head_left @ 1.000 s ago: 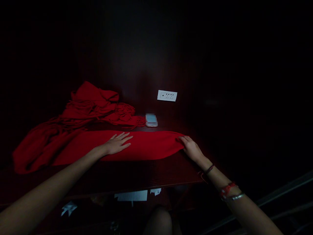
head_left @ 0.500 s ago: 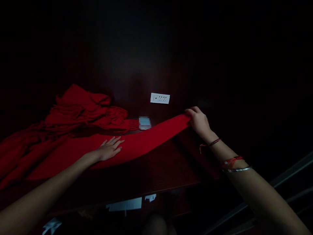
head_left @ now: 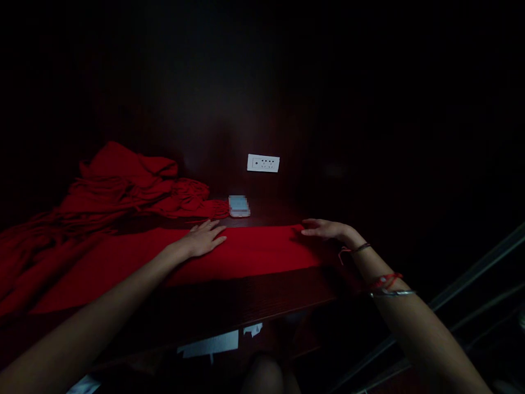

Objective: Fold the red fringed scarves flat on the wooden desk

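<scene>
A long red scarf [head_left: 254, 251] lies stretched across a dark wooden table [head_left: 246, 298] in dim light. My left hand [head_left: 204, 239] rests flat on its middle, fingers spread and pointing right. My right hand [head_left: 328, 230] lies on the scarf's right end, fingers stretched out toward the left, holding nothing. Cords and bangles circle my right wrist. The scarf's other part sits bunched with its fringe in a heap [head_left: 123, 183] at the back left.
A white socket plate [head_left: 263, 163] is set in the dark back wall. A small pale box [head_left: 239, 206] sits on the table under it, beside the fringe. White paper scraps [head_left: 211, 343] lie below the table's front edge. Metal rails [head_left: 471, 284] run at the right.
My right hand lifted the scarf's right end up toward the wall, then brought it back down flat onto the table and let go. My left hand stayed pressed on the scarf.
</scene>
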{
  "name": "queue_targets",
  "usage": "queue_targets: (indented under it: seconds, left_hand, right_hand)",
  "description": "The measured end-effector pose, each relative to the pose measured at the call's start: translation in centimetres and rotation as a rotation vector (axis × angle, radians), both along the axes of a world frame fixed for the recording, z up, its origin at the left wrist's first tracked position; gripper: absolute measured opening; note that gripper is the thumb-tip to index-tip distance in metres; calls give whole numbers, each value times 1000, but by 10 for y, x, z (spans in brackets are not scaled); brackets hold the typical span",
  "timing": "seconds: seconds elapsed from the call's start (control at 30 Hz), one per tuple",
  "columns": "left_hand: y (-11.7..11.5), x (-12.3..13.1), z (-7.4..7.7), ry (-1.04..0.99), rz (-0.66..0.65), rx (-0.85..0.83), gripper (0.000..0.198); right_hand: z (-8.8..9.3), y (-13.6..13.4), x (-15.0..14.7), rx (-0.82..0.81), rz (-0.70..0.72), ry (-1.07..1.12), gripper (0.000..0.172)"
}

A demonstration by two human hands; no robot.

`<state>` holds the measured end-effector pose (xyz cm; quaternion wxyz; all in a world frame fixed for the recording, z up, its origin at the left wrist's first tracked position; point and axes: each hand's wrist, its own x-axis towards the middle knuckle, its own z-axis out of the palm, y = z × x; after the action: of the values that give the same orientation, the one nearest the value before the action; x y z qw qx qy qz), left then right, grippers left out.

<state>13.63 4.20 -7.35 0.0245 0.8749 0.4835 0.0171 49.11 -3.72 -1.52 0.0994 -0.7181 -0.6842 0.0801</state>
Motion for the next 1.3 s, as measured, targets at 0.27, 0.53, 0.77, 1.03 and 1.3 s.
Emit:
queue_targets:
  seconds: [0.27, 0.53, 0.77, 1.03, 1.3]
  left_hand:
    - [-12, 13, -23, -61, -45, -64, 61]
    - [-16, 19, -17, -79, -70, -54, 62]
    - [-14, 15, -18, -52, 8, -90, 61]
    - [-18, 14, -17, -18, 92, -109, 63]
    - [12, 55, -14, -45, 199, -168, 70]
  right_hand:
    - [-44, 48, -7, -57, -399, -28, 23]
    - [-16, 56, 22, 152, -529, -213, 34]
    - [-50, 55, 23, 77, -481, -245, 32]
    - [-28, 69, 46, 0, -462, -135, 34]
    - [50, 64, 14, 468, -371, -269, 38]
